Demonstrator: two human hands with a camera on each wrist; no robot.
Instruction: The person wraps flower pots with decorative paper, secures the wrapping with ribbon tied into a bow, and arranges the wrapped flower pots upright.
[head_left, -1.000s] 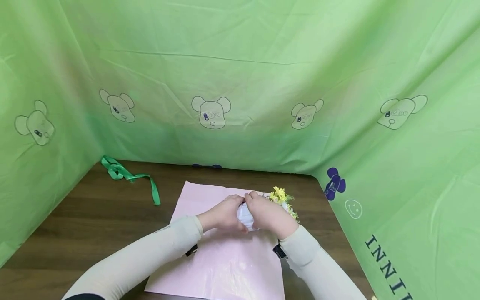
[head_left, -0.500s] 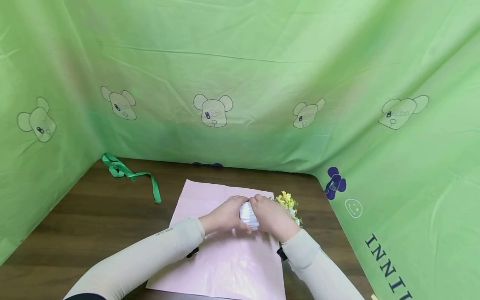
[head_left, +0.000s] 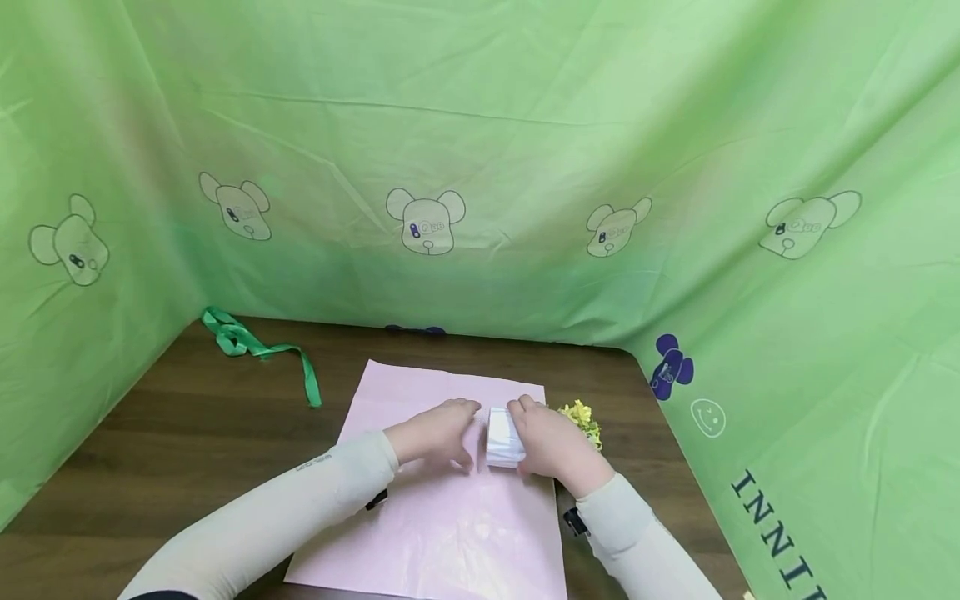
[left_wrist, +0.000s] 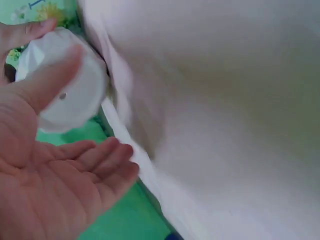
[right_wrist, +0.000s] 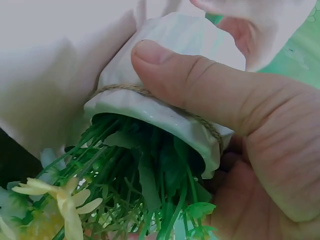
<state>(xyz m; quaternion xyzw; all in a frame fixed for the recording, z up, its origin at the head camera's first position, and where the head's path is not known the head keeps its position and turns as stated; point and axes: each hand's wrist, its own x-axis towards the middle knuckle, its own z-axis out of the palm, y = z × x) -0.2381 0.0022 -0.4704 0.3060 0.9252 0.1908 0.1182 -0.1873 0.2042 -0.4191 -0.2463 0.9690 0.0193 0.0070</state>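
Observation:
A white ribbed flower pot (head_left: 501, 442) lies on its side over the pink wrapping paper (head_left: 442, 533). My right hand (head_left: 555, 442) grips it near the mouth, the thumb across its side in the right wrist view. Twine (right_wrist: 122, 88) circles the pot just behind the rim. Yellow and white flowers (right_wrist: 70, 205) with green stems come out of the mouth, partly hidden by my hand in the head view. My left hand (head_left: 438, 432) stands apart from the pot, fingers extended and holding nothing. Facing it is the pot's round base (left_wrist: 82, 102), which has a small hole.
A green ribbon (head_left: 240, 340) lies loose at the back left of the dark wooden table (head_left: 150, 467). Green printed cloth (head_left: 315, 150) walls off the back and both sides.
My left hand has let go of the pot's base end and drawn back to the left. The right hand keeps its grip, and the flowers have shifted slightly down and right.

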